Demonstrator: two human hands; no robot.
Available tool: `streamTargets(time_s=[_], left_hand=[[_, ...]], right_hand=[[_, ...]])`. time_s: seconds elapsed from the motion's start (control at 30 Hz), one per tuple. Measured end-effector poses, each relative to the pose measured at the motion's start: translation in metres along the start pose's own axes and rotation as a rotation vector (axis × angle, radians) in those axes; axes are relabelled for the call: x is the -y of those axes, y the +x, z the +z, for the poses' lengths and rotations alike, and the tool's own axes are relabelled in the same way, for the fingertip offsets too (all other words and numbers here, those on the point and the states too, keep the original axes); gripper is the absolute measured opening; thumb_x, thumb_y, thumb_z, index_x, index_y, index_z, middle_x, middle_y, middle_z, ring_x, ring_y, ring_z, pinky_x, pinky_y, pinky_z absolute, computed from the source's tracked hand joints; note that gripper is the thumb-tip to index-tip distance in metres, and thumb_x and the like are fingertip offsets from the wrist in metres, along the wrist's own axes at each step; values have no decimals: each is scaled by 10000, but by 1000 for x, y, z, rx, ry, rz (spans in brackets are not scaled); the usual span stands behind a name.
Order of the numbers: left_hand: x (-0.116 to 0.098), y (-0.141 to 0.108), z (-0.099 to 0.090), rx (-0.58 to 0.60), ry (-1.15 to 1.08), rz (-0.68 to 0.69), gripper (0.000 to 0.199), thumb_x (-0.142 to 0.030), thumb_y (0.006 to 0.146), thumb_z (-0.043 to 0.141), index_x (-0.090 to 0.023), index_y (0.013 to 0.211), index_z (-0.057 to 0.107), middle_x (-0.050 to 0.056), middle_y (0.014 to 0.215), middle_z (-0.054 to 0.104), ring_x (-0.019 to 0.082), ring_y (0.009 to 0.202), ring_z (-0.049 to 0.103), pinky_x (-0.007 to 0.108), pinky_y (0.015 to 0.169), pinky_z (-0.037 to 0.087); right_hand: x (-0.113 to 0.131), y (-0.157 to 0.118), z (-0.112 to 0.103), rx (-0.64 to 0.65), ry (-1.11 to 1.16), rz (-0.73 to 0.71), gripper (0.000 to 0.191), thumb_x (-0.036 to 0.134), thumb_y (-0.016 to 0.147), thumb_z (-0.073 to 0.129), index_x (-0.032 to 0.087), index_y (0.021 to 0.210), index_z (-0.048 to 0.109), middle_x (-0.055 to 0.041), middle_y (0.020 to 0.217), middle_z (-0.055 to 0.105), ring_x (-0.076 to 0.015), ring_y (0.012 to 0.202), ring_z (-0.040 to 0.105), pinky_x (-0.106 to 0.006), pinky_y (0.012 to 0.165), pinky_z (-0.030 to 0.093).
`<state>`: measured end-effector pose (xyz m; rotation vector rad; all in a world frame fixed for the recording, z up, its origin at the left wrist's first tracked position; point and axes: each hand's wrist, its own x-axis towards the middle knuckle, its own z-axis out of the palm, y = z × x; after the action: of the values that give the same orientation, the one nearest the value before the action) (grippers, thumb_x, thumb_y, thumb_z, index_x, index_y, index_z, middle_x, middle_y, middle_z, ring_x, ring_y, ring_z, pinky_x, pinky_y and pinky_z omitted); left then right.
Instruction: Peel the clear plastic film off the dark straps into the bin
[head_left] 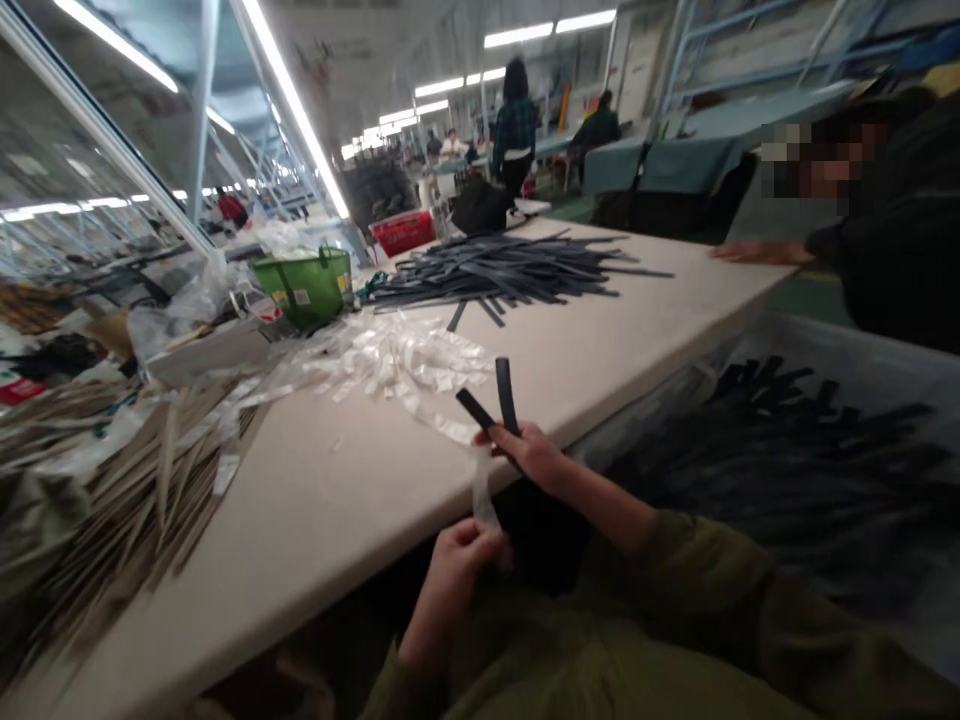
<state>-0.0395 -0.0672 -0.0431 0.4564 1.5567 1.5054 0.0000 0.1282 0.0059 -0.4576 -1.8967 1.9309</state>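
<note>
Near the table's front edge, my right hand (pixel 536 455) is closed around dark fabric strips (pixel 506 395), whose two ends stick out above the fingers. A whitish translucent strip (pixel 484 490) runs from beneath that hand down to my left hand (pixel 461 560), which pinches its lower end. Just beyond my hands, a heap of similar white strips (pixel 397 360) lies on the table (pixel 337 510). Farther back is a large pile of dark strips (pixel 517 268). The lower parts of the held dark strips are hidden behind my right hand and forearm.
Brown strips (pixel 165 480) spread over the table's left side. A green basket (pixel 304 285) and a red basket (pixel 405 232) stand behind. At right, a plastic-lined container (pixel 892 345) holds many dark strips. A person's hand (pixel 757 252) rests on the table's right edge.
</note>
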Motion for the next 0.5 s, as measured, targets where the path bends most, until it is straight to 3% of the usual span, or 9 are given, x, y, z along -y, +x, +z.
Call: streamTargets(time_s=[0.13, 0.33, 0.43, 0.5], left_hand=[[-15, -2, 11, 57, -144, -17, 298, -415, 736, 794, -140, 668, 701, 21, 651, 671, 113, 630, 573, 216, 650, 419], [-19, -4, 16, 47, -203, -85, 382, -447, 728, 815, -117, 912, 767, 97, 825, 762, 153, 745, 677, 249, 771, 499], [-23, 0, 15, -51, -382, -91, 369, -400, 630, 892, -110, 808, 748, 63, 730, 739, 133, 670, 670, 240, 723, 527], [-29, 6, 12, -159, -573, -82, 329, -332, 589, 922, -127, 735, 710, 19, 675, 710, 109, 610, 650, 237, 686, 544]], right_hand=[[-6, 15, -8, -2, 43, 17, 493, 619, 764, 641, 159, 912, 742, -89, 987, 738, -241, 977, 638, -352, 849, 497], [-2, 26, -5, -18, 12, -18, 393, 543, 766, 687, 160, 842, 736, -85, 936, 750, -236, 941, 656, -334, 785, 533], [-1, 19, -5, -40, 23, -6, 455, 610, 789, 653, 167, 879, 709, -99, 988, 737, -223, 893, 667, -308, 684, 548], [2, 4, -9, -40, 28, 4, 494, 647, 818, 616, 164, 887, 693, -92, 940, 733, -179, 736, 665, -283, 607, 534]])
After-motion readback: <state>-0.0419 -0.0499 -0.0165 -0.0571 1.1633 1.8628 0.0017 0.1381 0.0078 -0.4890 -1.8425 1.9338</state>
